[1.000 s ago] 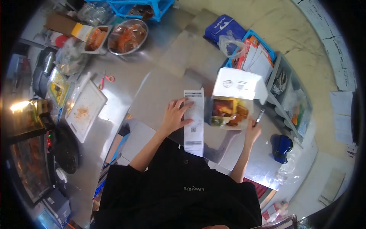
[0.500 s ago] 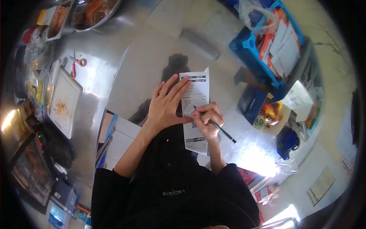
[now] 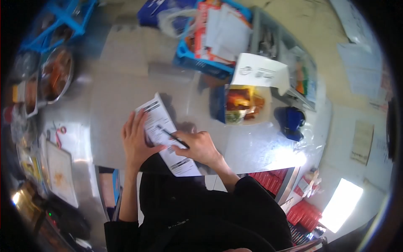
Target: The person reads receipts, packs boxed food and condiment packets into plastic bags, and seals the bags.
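Pinching pen point(image 3: 175, 139) in right hand point(image 3: 200, 147), left hand point(image 3: 136, 142) spread on receipt point(image 3: 159, 138), open food box point(image 3: 261, 71) nearby

A long, narrow white slip of paper point(image 3: 158, 135), printed with dark bands near its far and near ends and rows of small text between, lies on the metal counter point(image 3: 109, 134), slanted so that its far end leans left and its near end reaches the counter's near edge, with the left hand point(image 3: 136, 140) spread over its left side. A slim dark pen point(image 3: 174, 137) sits in the right hand point(image 3: 197, 146), slanting across the slip's middle, one end toward the upper left; whether it touches the paper is unclear.
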Demonstrator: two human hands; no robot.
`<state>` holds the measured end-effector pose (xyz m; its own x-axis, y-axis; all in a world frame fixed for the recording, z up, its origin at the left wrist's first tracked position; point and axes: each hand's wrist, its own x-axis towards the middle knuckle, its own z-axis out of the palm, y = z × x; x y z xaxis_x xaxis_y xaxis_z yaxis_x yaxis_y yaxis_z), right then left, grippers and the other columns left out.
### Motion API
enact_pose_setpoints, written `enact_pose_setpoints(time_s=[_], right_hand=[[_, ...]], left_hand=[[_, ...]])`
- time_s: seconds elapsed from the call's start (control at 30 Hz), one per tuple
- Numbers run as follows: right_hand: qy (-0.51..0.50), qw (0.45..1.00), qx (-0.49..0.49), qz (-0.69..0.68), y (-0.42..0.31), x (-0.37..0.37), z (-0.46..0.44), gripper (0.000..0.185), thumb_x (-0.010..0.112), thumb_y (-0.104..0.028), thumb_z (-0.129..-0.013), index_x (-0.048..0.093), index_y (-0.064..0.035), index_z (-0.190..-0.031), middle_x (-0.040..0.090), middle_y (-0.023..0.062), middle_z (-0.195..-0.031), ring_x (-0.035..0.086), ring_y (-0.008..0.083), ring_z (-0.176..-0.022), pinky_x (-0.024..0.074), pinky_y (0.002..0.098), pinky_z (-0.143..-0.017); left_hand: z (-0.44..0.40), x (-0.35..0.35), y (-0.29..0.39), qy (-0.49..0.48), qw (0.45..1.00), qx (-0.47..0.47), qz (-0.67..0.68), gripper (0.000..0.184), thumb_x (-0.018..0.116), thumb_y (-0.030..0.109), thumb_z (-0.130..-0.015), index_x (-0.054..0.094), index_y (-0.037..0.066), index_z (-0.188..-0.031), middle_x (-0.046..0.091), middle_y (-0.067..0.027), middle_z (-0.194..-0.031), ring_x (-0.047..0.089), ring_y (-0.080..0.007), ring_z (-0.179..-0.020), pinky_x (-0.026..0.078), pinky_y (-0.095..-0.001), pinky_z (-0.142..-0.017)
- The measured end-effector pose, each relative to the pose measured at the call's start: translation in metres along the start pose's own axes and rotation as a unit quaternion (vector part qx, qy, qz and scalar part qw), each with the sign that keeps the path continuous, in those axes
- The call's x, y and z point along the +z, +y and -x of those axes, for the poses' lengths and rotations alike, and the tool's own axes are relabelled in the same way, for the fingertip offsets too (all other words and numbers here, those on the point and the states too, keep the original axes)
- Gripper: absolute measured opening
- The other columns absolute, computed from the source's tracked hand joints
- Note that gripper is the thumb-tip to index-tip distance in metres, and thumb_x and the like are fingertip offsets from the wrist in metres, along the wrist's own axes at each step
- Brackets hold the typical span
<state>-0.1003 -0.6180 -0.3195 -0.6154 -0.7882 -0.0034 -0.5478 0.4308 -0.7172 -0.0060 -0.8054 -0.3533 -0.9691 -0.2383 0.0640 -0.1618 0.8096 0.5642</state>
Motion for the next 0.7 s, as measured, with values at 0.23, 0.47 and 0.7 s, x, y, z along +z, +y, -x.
enact_pose_setpoints(time_s=[0.23,0.47,0.7], right_hand=[[0.165,0.983,0.049,-0.061,0.006,-0.033,0.03,0.025,0.073,-0.018,-0.07,0.07,-0.0169,-0.094,0.059,0.002,-0.075,0.057,0.0139,-0.059,0.0455,0.0261,-0.052],[0.294,0.898,0.32,0.066,0.079,-0.156,0.041,0.008,0.067,-0.017,-0.077,0.069,-0.0105,-0.081,0.056,0.0053,-0.07,0.052,0.0161,-0.06,0.0408,0.028,-0.051],[0.161,0.965,0.194,0.079,0.063,-0.171,0.024,0.012,0.068,-0.022,-0.076,0.068,-0.0106,-0.079,0.051,0.0034,-0.071,0.052,0.02,-0.063,0.0428,0.0314,-0.057]], left_hand=[[0.008,0.013,0.007,0.046,0.997,-0.053,0.044,0.112,0.082,0.036,-0.049,0.022,0.002,-0.138,0.035,-0.015,-0.139,0.026,-0.0362,-0.131,0.02,-0.0491,-0.104],[0.018,0.031,0.029,0.103,0.991,-0.083,-0.011,0.101,0.077,0.033,-0.06,0.02,0.005,-0.139,0.018,-0.0227,-0.144,0.013,-0.0395,-0.134,0.01,-0.0551,-0.106],[0.031,0.055,0.062,0.167,0.975,-0.144,0.005,0.099,0.071,0.045,-0.066,0.018,0.008,-0.141,0.012,-0.0195,-0.146,0.005,-0.0404,-0.135,0.005,-0.0624,-0.102]])
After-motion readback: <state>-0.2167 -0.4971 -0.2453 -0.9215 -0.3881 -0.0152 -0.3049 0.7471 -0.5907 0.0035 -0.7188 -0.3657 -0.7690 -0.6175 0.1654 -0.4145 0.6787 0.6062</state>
